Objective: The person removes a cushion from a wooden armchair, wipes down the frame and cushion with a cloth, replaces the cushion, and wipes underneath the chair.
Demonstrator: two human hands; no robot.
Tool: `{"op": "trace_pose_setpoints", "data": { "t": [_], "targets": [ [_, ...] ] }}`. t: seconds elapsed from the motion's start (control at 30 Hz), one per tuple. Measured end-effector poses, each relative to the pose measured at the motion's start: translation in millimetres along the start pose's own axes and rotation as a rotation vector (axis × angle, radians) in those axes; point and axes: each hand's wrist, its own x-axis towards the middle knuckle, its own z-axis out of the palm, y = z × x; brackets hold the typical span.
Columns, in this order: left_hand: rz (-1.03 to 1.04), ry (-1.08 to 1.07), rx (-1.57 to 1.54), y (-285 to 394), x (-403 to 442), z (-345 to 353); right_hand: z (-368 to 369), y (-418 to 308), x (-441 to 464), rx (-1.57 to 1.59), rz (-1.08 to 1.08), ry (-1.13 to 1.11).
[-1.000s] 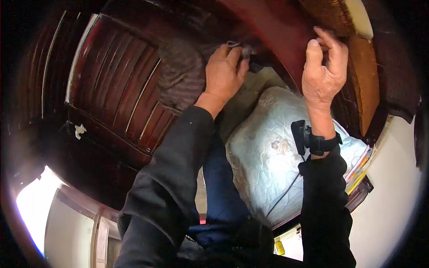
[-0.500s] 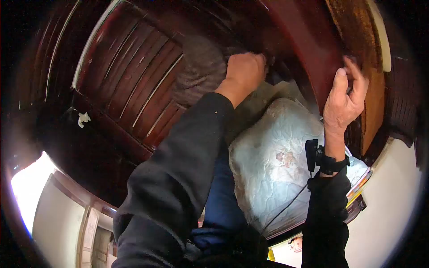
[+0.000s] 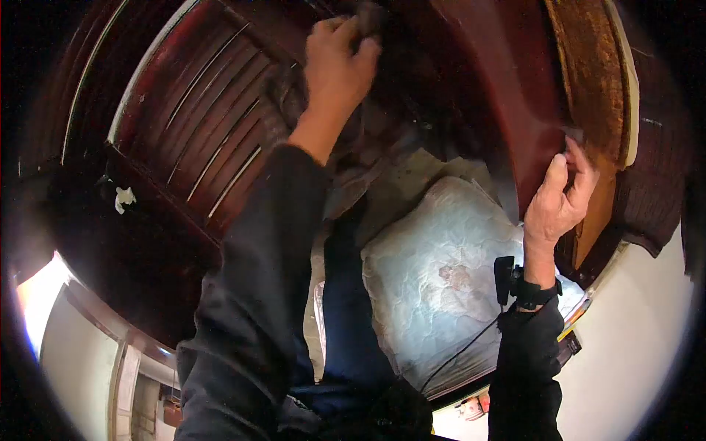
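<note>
My left hand (image 3: 340,70) is raised at the upper middle, fingers bent around a dark cloth (image 3: 370,18), blurred by motion. More of what looks like the same brownish cloth (image 3: 278,103) shows behind the wrist, beside slatted dark red wood (image 3: 213,110). At the right, my right hand (image 3: 559,198) has its thumb and fingers bent towards each other, in front of a glossy dark red wooden panel (image 3: 507,88). Whatever lies between those fingertips is too unclear to name. A black strap with a small device (image 3: 535,294) circles the right wrist.
Below the hands lies a pale, wrinkled, stained cushion (image 3: 441,272). A rough brown wooden board (image 3: 588,81) borders the red panel on the right. A crumpled white scrap (image 3: 123,198) sits at the left. A black cable (image 3: 471,349) runs from the wrist device.
My left hand has moved up and left with the cloth, and its fingers have come into clearer view. My right hand stays near the panel's edge. The whole view has shifted slightly.
</note>
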Motion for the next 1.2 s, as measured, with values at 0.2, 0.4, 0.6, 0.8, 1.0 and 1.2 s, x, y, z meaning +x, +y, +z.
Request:
{"op": "trace_pose_setpoints", "data": {
  "t": [0.2,0.4,0.6,0.8,1.0,1.2],
  "targets": [
    [0.09,-0.216,0.11,5.8,-9.9,0.1,1.1,-2.1,-1.2,0.011,0.046,0.001],
    [-0.032,-0.615,-0.179,-7.0,7.6,-6.5,1.6,-1.5,-1.3,0.019,0.074,0.0],
    [0.101,-0.432,-0.338,-15.5,-9.9,2.6,3.5,-0.9,-1.4,0.003,0.051,0.005],
    [0.235,-0.416,0.086,-10.6,-2.4,-6.4,4.6,3.2,-5.1,0.033,0.076,0.025],
    [0.24,-0.289,0.277,-39.4,25.1,-22.1,-2.5,1.9,-4.0,-0.006,0.063,0.012],
    [0.057,-0.376,0.119,-12.1,1.4,4.7,1.2,1.8,-4.7,0.032,0.081,0.02]
  ]
}}
